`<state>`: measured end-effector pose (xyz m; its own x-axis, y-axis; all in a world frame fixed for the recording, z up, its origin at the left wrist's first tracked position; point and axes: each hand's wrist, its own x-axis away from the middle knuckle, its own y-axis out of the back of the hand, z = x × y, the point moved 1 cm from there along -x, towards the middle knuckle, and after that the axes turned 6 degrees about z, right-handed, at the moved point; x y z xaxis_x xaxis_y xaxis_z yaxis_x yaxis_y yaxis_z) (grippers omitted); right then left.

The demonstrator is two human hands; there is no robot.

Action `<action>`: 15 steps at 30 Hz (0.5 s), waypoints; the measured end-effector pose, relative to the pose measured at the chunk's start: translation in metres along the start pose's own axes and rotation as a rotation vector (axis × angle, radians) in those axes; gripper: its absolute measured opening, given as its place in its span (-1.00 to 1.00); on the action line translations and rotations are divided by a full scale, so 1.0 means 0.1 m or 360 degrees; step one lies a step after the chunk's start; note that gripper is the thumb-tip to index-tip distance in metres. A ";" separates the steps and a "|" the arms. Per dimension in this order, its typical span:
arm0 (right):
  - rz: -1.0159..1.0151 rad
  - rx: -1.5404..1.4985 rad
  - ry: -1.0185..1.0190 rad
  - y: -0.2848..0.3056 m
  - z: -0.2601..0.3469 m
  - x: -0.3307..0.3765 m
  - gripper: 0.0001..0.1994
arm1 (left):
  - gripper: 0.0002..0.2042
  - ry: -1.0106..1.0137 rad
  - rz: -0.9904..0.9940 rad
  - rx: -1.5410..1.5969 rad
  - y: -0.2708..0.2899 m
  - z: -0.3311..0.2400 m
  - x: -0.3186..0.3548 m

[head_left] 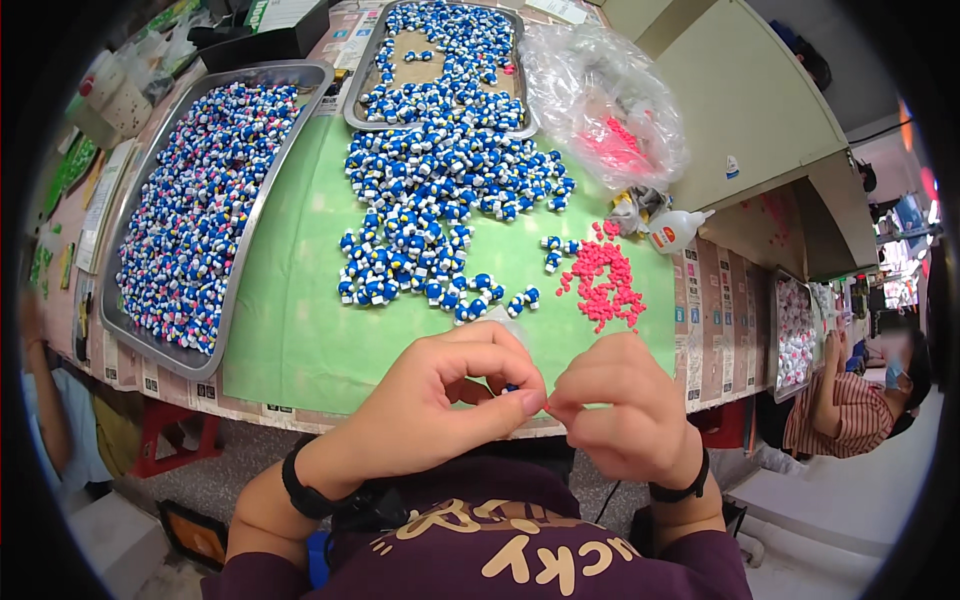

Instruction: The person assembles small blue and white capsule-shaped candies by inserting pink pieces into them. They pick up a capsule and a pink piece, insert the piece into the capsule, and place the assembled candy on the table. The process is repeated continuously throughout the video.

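Note:
Close to the table's near edge, my left hand (440, 390) pinches a small blue-and-white figurine (511, 388), mostly hidden by the fingers. Beside it, my right hand (625, 405) is closed in a pinch, with a tiny bit of pink (547, 406) at its fingertips, nearly touching the left thumb. Ahead of both hands, a heap of blue-and-white figurines (430, 200) spreads over a green sheet (290, 320). Loose pink pieces (610, 285) lie scattered to the right, with a few figurines (553, 255) next to them.
A metal tray (230, 345) full of figurines with pink bits stands at left; another tray (352, 105) sits at the back. A clear bag (640, 75) with pink pieces, a white squeeze bottle (675, 232) and a beige cabinet (750, 110) are at right. Another person (840, 415) sits far right.

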<state>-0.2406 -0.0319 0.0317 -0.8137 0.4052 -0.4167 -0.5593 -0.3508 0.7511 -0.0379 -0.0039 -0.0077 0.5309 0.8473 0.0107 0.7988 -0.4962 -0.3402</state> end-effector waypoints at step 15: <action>0.0223 0.0299 -0.0151 0.03 0.00 -0.11 -0.88 | -0.81 -0.0027 -0.0128 -0.0324 0.04 -0.01 0.16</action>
<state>-0.2330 -0.0377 0.0380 -0.8578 0.4442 -0.2587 -0.3958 -0.2495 0.8838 -0.0260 0.0078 -0.0078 0.4594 0.8881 0.0136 0.8801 -0.4531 -0.1419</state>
